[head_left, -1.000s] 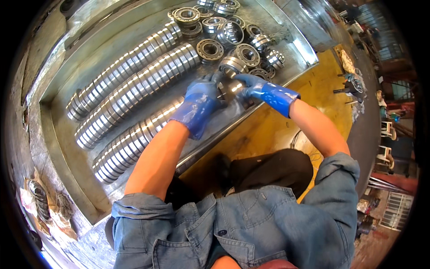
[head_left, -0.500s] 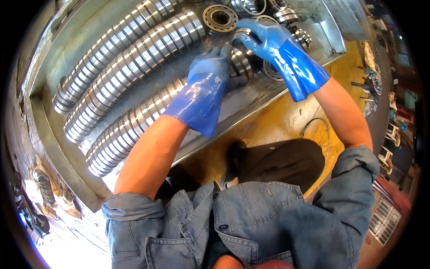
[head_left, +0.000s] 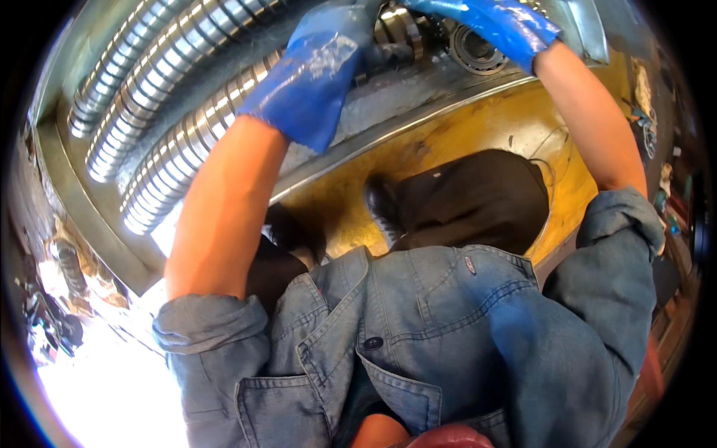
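Both my hands wear blue rubber gloves and reach to the upper edge of the head view. My left hand [head_left: 332, 48] is over the near end of a row of shiny metal rings [head_left: 196, 138], beside a bearing ring [head_left: 399, 33]; its fingers are cut off by the picture's edge. Further right, my right hand [head_left: 478, 21] stretches over the tray above a round bearing [head_left: 476, 49]. Its fingers are mostly out of the picture, so whether it holds anything cannot be seen.
Two more long rows of metal rings [head_left: 168, 63] lie in the metal tray [head_left: 78, 198]. The tray's raised front edge runs slantwise before me. Below it is a yellow surface [head_left: 597, 112] with a thin cable. A wrapped coil [head_left: 69, 267] stands at the left.
The view has tilted down toward my body, so the tray and both hands sit higher in the picture. The ring earlier at my right hand's fingers is out of sight.
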`<move>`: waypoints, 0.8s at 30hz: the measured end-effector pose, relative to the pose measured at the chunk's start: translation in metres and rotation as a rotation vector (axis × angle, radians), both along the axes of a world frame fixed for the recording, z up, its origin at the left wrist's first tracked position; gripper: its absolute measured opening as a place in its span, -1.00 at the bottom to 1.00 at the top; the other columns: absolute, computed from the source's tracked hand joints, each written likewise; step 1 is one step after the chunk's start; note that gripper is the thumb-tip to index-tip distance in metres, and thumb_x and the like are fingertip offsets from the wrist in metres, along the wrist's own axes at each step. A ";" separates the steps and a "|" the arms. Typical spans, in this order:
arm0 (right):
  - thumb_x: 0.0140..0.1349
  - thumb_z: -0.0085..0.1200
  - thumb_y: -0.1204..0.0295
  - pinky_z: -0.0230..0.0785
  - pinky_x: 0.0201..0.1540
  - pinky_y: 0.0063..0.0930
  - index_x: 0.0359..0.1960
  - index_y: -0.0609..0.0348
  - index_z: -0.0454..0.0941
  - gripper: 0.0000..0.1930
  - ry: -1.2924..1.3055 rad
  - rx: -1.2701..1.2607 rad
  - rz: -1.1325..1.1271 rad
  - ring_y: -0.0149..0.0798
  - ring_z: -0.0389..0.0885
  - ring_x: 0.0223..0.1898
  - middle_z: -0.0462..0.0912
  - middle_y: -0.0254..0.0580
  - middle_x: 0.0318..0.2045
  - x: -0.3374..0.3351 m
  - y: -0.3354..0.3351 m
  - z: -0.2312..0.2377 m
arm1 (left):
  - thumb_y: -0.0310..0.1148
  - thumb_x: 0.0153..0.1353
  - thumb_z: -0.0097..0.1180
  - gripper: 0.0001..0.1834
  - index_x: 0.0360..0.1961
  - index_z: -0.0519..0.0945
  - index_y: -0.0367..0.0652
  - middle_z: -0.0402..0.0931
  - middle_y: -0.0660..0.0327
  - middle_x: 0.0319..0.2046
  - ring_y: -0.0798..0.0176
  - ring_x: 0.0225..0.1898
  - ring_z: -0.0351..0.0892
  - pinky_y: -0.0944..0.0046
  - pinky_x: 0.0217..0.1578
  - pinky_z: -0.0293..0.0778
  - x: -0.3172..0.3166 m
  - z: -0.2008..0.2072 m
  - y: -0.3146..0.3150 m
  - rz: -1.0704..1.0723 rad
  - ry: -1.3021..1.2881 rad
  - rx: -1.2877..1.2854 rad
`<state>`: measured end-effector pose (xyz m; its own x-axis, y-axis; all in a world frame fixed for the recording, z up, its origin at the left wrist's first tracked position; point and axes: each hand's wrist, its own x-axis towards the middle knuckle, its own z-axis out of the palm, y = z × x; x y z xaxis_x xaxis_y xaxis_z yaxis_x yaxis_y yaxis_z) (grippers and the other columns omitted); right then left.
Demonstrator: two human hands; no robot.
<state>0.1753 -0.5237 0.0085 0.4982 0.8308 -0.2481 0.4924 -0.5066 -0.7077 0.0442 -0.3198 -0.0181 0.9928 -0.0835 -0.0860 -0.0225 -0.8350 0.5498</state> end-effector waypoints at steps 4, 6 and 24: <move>0.44 0.12 0.15 0.27 0.42 -0.27 0.44 0.12 0.32 -0.38 -0.198 0.007 0.091 -0.03 0.40 0.37 0.39 0.05 0.37 -0.014 -0.003 0.006 | -0.02 0.05 0.48 -0.15 0.35 0.47 -0.05 0.56 -0.05 0.23 -0.19 0.22 0.55 0.06 0.25 0.48 0.007 -0.010 0.008 -0.036 0.044 -0.032; 0.44 0.12 0.16 0.26 0.43 -0.27 0.44 0.14 0.32 -0.39 -0.295 0.011 0.132 -0.02 0.40 0.38 0.40 0.06 0.37 -0.015 -0.007 0.002 | -0.02 0.05 0.50 -0.14 0.36 0.48 -0.08 0.59 -0.05 0.20 -0.16 0.20 0.58 0.06 0.21 0.51 0.006 -0.003 0.007 -0.042 0.074 -0.024; 0.52 -0.10 0.23 0.17 0.49 -0.27 0.43 0.23 0.35 -0.47 -0.649 0.017 0.358 0.00 0.37 0.43 0.43 0.10 0.39 -0.020 -0.024 0.003 | 0.19 0.15 0.40 -0.07 0.36 0.43 -0.23 0.59 -0.17 0.17 -0.18 0.22 0.57 0.03 0.20 0.48 0.010 0.000 0.019 -0.170 0.057 -0.099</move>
<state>0.1549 -0.5478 0.0119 0.2384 0.9710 0.0184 0.9475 -0.2283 -0.2240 0.0546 -0.3008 -0.0183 0.9574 -0.2606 -0.1246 -0.1254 -0.7635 0.6335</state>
